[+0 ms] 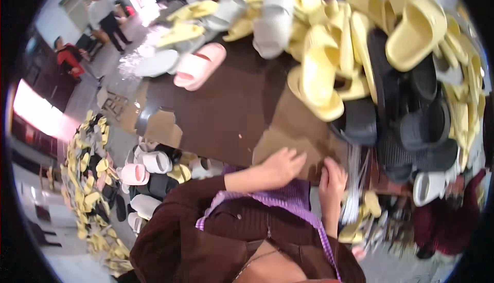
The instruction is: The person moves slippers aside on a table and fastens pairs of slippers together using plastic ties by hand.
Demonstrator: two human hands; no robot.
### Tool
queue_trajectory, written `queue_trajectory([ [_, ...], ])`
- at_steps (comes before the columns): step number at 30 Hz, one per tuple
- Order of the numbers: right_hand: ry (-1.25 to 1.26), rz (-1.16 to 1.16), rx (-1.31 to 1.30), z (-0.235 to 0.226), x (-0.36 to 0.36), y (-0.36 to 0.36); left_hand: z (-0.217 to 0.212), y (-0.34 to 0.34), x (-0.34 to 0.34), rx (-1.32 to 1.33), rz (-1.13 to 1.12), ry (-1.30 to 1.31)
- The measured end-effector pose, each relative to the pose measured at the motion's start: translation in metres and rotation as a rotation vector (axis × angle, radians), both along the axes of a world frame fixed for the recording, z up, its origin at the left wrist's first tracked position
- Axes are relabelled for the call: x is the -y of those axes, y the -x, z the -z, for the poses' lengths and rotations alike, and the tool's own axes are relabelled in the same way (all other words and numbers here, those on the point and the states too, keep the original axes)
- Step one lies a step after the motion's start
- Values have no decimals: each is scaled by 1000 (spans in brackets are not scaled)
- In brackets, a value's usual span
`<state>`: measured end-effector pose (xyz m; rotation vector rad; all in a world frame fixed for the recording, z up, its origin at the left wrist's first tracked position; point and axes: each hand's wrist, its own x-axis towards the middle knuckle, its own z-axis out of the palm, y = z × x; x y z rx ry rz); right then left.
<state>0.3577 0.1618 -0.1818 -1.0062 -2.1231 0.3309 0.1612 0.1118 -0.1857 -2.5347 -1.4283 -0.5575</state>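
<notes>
My left hand [284, 169] is over the near edge of the brown table [221, 108]. Its fingers are partly spread, nothing in them, just above a sheet of cardboard [288, 141]. Close by on its right, my right hand [333, 176] has loosely bent fingers and holds nothing that I can see. It is beside the cardboard and a hanging bundle of clear plastic strips [353, 180]. Beyond both hands lie a pale yellow slide sandal [321, 72] and a black slide sandal [356, 121]. A pair of pink slide sandals [200, 67] rests at the table's far left.
Yellow, grey and black sandals are heaped along the table's far and right sides, including a grey pair [274, 21]. Many more form a floor pile [90, 180] at left. A person in maroon [445, 221] is at right; others are in the background.
</notes>
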Motion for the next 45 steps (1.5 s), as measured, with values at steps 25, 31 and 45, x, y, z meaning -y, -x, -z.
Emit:
queue_trajectory([
  [25, 105, -406, -198, -14, -12, 51, -1, 22, 49, 1100, -240, 73],
  [31, 91, -470, -81, -12, -12, 77, -33, 43, 59, 1812, -134, 486],
  [45, 16, -138, -18, 0, -62, 43, -22, 123, 77, 2167, -326, -9],
])
